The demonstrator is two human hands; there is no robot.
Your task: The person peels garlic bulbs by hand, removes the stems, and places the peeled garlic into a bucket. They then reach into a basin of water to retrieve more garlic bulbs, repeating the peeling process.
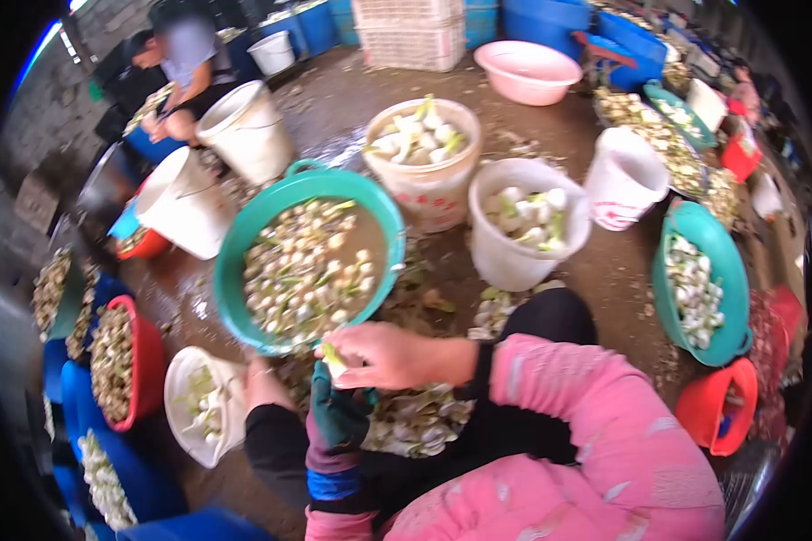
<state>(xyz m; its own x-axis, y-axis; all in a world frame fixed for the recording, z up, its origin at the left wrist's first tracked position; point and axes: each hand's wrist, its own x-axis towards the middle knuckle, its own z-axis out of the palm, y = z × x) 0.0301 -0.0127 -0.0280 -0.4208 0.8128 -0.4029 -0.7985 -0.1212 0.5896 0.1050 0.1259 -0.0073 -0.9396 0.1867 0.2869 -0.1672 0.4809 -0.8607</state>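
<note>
- Two hands meet at the near rim of the green basin (pixel 391 209) — the right hand (pixel 395 356) pinches a pale bulb (pixel 334 359).
- The gloved left hand (pixel 338 415) sits just beneath; its grip cannot be told.
- A white bucket (pixel 507 263) stands beyond the basin.

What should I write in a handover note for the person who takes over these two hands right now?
Right grip: bare, shut on a small white-and-green vegetable piece.
Left grip: in a dark teal glove, just under that piece; its hold is unclear.
Green round plastic basin, straight ahead: murky water with many pale pieces floating.
Heap of pale-green trimmings: below the hands.
Done: the basin is well filled.
Left: the piece in hand is not yet in the basin.
</note>
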